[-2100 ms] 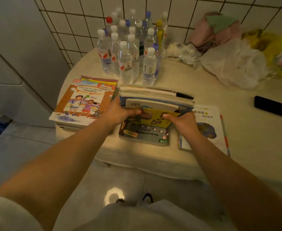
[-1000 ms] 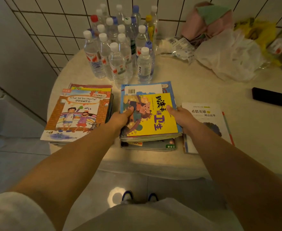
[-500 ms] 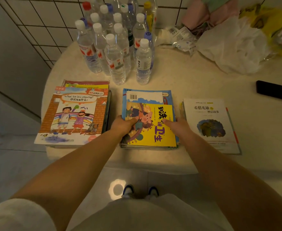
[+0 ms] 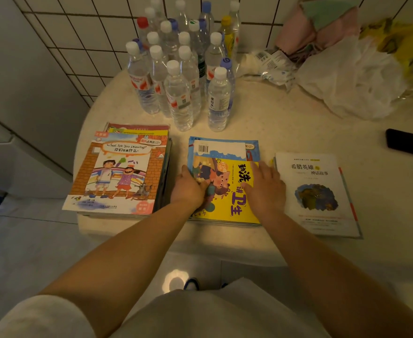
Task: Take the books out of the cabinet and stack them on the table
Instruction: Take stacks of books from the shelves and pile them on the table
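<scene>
Three book piles lie along the near edge of the pale round table (image 4: 285, 132). The left stack (image 4: 120, 174) is topped by a brick-patterned picture book. The middle stack (image 4: 225, 167) has a yellow cartoon book on top. My left hand (image 4: 188, 189) curls over its left edge, thumb on the cover. My right hand (image 4: 265, 189) lies flat with fingers spread on the cover's right side. A white book with a blue picture (image 4: 316, 191) lies to the right, untouched. The cabinet is out of sight.
A cluster of several water bottles (image 4: 183, 69) stands just behind the books. Plastic bags and cloth (image 4: 346, 69) fill the back right. A black phone (image 4: 408, 142) lies at the right edge. Tiled wall behind; white floor below the table edge.
I lowered the bundle of books onto the middle pile and laid it flat. My hands slid from its near edge onto the yellow cover and left side. My head moved closer.
</scene>
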